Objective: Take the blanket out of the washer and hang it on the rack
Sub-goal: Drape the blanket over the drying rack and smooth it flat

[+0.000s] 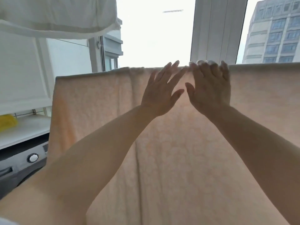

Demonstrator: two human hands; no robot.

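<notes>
Peach blanket [170, 151] is already draped over the rack, whose bar is hidden beneath the fold. Left hand [159, 93] and right hand [209, 88] are laid flat near the top edge, fingers spread straight, nothing gripped. Smoothing outward seems called for next.

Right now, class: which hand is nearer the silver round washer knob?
Left. The left hand lies on the peach blanket up and right of the knob; the right hand is farther right.
</notes>
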